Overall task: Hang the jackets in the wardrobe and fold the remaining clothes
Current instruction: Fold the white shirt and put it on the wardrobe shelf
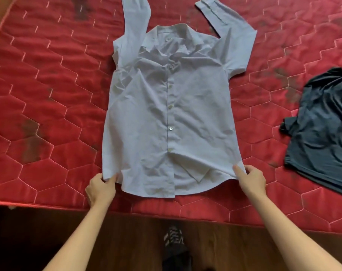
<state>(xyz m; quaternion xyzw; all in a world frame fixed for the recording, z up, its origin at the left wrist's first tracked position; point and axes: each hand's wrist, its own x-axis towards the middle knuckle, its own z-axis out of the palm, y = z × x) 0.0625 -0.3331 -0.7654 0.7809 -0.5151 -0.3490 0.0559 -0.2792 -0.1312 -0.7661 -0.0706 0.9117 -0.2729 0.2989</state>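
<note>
A pale blue button-up shirt lies flat and front-up on the red quilted mattress, its collar away from me and both sleeves stretched toward the far side. My left hand pinches the shirt's bottom left hem corner. My right hand pinches the bottom right hem corner. The shirt is buttoned down the middle and wrinkled near the collar and hem.
A dark grey garment lies crumpled on the mattress to the right of the shirt. The mattress's near edge runs just below my hands, with dark wooden floor and my shoe beneath.
</note>
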